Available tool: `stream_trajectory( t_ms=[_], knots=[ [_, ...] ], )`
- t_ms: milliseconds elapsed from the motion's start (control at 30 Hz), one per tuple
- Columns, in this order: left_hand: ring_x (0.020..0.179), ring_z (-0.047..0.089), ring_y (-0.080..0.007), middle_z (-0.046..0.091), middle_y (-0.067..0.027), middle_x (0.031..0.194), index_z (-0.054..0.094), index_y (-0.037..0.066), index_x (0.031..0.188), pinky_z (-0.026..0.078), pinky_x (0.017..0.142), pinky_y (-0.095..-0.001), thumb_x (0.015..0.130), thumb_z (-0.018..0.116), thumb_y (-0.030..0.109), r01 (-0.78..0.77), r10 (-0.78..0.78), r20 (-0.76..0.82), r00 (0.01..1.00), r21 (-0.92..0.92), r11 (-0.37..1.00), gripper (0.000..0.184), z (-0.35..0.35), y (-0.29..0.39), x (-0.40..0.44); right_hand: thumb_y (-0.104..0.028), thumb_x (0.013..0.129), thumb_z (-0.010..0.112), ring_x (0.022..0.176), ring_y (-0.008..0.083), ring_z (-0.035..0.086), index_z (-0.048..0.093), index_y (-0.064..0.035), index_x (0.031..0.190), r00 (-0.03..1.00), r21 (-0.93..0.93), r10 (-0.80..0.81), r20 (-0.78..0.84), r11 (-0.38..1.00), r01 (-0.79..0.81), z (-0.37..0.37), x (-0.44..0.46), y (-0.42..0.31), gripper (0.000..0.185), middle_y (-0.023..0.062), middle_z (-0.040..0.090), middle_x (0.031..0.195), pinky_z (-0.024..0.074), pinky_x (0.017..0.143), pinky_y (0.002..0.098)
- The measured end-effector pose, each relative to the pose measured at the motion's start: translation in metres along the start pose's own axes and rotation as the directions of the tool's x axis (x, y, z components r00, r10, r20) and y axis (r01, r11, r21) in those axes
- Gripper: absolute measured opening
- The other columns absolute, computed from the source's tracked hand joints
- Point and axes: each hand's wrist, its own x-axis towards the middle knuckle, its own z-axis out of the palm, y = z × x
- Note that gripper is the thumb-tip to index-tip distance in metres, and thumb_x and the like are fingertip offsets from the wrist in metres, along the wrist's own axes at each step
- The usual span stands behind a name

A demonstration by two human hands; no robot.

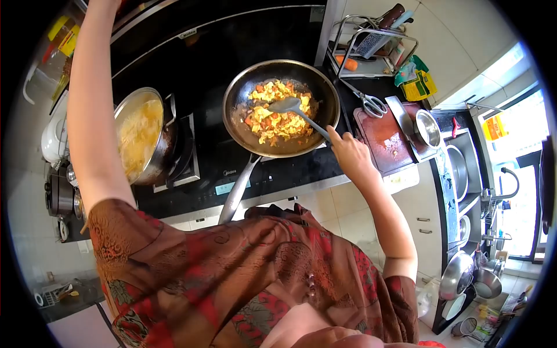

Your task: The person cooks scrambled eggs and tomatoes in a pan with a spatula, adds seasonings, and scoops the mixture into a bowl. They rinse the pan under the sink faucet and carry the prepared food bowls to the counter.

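Observation:
My right hand point(350, 153) is closed round the handle of a grey spatula point(310, 120). The spatula's head rests in the food inside a frying pan point(237, 129), among yellow egg pieces mixed with orange-red bits point(272, 123). The pan sits on the black stove, its metal handle point(239, 190) pointing toward my body. My left arm point(96, 104) reaches up past the top edge of the view, so its hand is out of sight. Below that arm stands a pot point(158, 145) holding pale yellow food in liquid.
Right of the stove lie a cutting board point(380, 136), a cleaver point(401, 122), scissors point(371, 104) and a metal bowl point(427, 129). A wire rack point(371, 72) with a grater and a carrot stands behind them. The sink point(458, 171) is at far right. White and dark appliances point(55, 139) stand at left.

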Motion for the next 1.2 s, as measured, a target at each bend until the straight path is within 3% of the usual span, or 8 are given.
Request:
stream_trajectory(
  t_ms=[67,267,400,667,833,933,1067,1200],
  knots=[
    [0.058,0.049,-0.0064,0.057,0.002,0.074,0.064,0.007,0.094,0.037,0.052,-0.0197,0.086,0.062,0.043,0.048,-0.058,0.336,0.94,0.038,0.998,0.037,-0.037,0.011,-0.076,-0.005,0.084,0.05,0.067,0.0312,0.066,0.047,-0.0065,0.124,0.999,-0.096,-0.043,-0.007,0.994,0.043,0.017,0.01,0.001,0.04,0.0166,0.06,0.082,0.0526,0.057,0.0383],
    [0.074,0.058,-0.0084,0.065,-0.0041,0.077,0.066,0.001,0.095,0.048,0.067,-0.0255,0.089,0.062,0.023,0.556,-0.551,0.769,0.325,0.316,0.769,0.023,-0.118,0.042,-0.327,-0.009,0.085,0.054,0.062,0.0289,0.062,0.059,-0.0138,0.116,0.992,-0.243,-0.128,0.016,0.961,0.128,-0.113,-0.039,0.002,0.031,0.0113,0.059,0.072,0.0492,0.054,0.0399],
    [0.072,0.065,-0.0149,0.065,-0.0124,0.102,0.046,0.002,0.129,0.055,0.058,-0.0265,0.096,0.049,0.036,0.954,-0.562,0.801,-0.204,0.291,0.068,0.047,-0.138,0.053,-0.409,-0.006,0.083,0.054,0.061,0.0297,0.062,0.057,-0.0085,0.112,0.971,-0.294,-0.211,0.109,0.927,0.235,-0.092,-0.036,-0.018,0.029,0.0129,0.059,0.069,0.0497,0.053,0.0391],
    [0.047,0.048,-0.0083,0.064,-0.0127,0.083,0.05,0.004,0.113,0.037,0.034,-0.0195,0.098,0.047,0.032,0.913,-0.542,0.806,-0.237,-0.005,-0.408,0.032,-0.136,0.077,-0.446,-0.016,0.09,0.048,0.082,0.04,0.063,0.059,-0.0071,0.11,0.988,-0.132,0.153,0.008,0.98,-0.15,-0.081,0.015,-0.025,0.025,0.0215,0.065,0.089,0.0495,0.071,0.0493],
    [0.047,0.045,-0.0063,0.059,-0.0081,0.074,0.051,0.006,0.105,0.032,0.032,-0.0189,0.098,0.047,0.031,0.908,-0.48,0.852,-0.209,-0.013,-0.418,0.027,-0.138,0.074,-0.443,-0.019,0.09,0.048,0.064,0.0345,0.062,0.059,-0.0052,0.087,0.92,-0.065,-0.274,-0.28,0.962,0.267,-0.02,0.057,0.077,0.018,0.0177,0.064,0.072,0.049,0.057,0.0423],
    [0.046,0.045,-0.0073,0.061,-0.0093,0.076,0.052,0.006,0.099,0.031,0.032,-0.0195,0.098,0.047,0.032,0.916,-0.488,0.849,-0.202,-0.013,-0.402,0.026,-0.138,0.074,-0.446,-0.022,0.09,0.052,0.043,0.0118,0.043,0.062,-0.007,0.095,0.848,0.773,0.309,0.431,0.358,-0.524,-0.005,0.076,0.023,0.019,0.0041,0.051,0.061,0.0318,0.035,0.0262],
    [0.048,0.047,-0.0079,0.062,-0.0094,0.078,0.053,0.007,0.098,0.032,0.033,-0.0199,0.097,0.048,0.033,0.916,-0.474,0.862,-0.179,-0.03,-0.4,0.026,-0.139,0.069,-0.449,-0.019,0.084,0.06,0.078,0.034,0.066,0.067,-0.0015,0.097,0.972,0.358,-0.091,-0.216,0.919,0.166,-0.005,0.069,-0.007,0.023,0.02,0.066,0.081,0.0506,0.069,0.0405],
    [0.049,0.048,-0.0079,0.063,-0.0091,0.078,0.054,0.008,0.099,0.033,0.033,-0.0198,0.097,0.048,0.032,0.911,-0.476,0.859,-0.187,-0.03,-0.411,0.025,-0.139,0.07,-0.45,-0.02,0.086,0.055,0.087,0.0376,0.064,0.064,-0.0037,0.094,0.981,-0.062,-0.025,-0.194,0.998,0.014,-0.029,0.077,-0.037,0.021,0.021,0.066,0.086,0.0505,0.078,0.0464]
  ],
)
